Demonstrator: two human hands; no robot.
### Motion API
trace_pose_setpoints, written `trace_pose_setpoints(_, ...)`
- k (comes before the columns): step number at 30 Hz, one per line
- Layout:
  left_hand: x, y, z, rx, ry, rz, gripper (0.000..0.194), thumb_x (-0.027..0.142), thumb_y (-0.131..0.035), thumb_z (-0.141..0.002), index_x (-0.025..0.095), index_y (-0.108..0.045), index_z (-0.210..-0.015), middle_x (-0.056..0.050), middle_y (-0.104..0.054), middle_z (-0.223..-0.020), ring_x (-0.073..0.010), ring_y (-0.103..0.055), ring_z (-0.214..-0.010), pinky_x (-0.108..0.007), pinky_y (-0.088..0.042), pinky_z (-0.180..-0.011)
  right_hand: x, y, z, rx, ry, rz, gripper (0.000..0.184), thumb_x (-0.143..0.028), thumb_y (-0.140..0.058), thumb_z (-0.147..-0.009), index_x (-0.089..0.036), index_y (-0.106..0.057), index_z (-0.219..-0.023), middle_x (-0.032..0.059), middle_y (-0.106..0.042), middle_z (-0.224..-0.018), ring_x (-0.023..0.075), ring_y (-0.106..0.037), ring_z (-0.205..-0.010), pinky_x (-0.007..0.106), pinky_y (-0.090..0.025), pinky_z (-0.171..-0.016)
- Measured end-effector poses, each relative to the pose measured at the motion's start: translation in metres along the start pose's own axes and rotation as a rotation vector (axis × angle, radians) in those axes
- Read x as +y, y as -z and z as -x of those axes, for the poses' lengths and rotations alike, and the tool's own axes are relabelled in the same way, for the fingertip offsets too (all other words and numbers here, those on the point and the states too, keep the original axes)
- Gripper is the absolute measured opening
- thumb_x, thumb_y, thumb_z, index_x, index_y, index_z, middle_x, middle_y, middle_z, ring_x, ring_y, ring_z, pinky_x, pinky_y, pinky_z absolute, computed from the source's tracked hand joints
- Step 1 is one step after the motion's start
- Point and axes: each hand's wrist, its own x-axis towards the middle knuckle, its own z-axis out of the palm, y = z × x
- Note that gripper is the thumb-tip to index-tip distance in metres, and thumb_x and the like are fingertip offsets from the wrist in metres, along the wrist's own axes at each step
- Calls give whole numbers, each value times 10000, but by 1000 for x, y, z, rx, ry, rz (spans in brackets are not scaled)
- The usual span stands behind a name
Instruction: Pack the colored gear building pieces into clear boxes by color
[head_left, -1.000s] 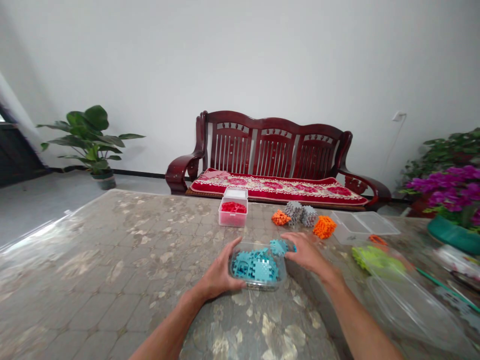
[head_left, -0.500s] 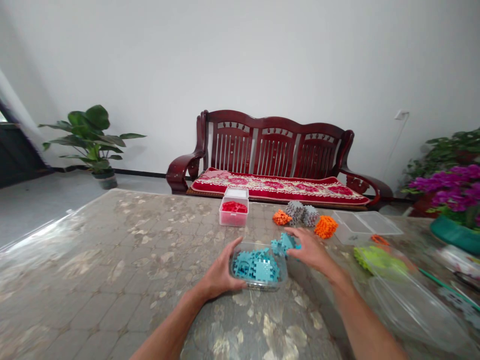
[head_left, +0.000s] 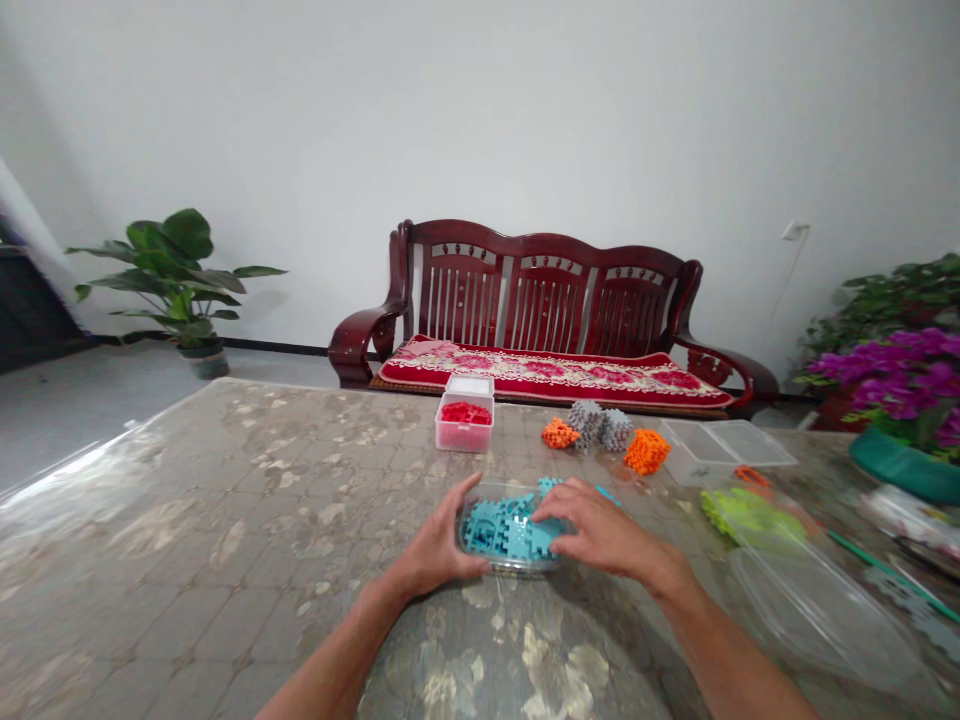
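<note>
A clear plastic box (head_left: pixel 510 572) on the table holds a pile of light-blue interlocking toy pieces (head_left: pixel 491 530). My left hand (head_left: pixel 444 540) grips its left side, thumb toward me and fingers along the far rim. Over the right part of the box, my right hand (head_left: pixel 592 527) has its fingers curled down onto a flat blue piece (head_left: pixel 545 535) at the top of the pile. More blue pieces show just behind the box's far right corner, partly hidden by that hand.
Beyond the box stands a small lidded box of red pieces (head_left: pixel 465 432). Grey clusters (head_left: pixel 585 424) and orange clusters (head_left: pixel 646 452) sit at the back right, beside an open clear box (head_left: pixel 697 460). Green pieces (head_left: pixel 750 515) and a clear lid (head_left: pixel 817 610) lie to the right.
My right hand has moved left and toward me, from the blue pieces beside the box to the pile inside it. My left hand keeps its grip on the box.
</note>
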Motion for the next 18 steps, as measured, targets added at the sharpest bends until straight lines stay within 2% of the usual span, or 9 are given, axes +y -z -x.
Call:
trace_pose_setpoints(9, 3, 0, 1, -1, 4, -13, 1171, 447, -897, -575, 178, -278, -1532, -171, -460, -1477, -362, -490, -1332, -503, -358, -1154, -4, -7, -4, 9, 16, 32, 427, -97, -610, -757, -245, -699, -1147, 48, -683, -1190, 251, -552, -1138, 405, -402, -1019)
trace_pose_setpoints(18, 4, 1, 0, -3, -4, -28, 1169, 480, -888, -582, 179, -278, -1532, -176, -461, -1479, -363, -481, -1343, -518, -354, -1157, -3, -10, -4, -5, 21, 65, 367, -43, -547, -713, -218, -679, -1007, 42, -685, -1056, 234, -571, -1055, 392, -415, -975)
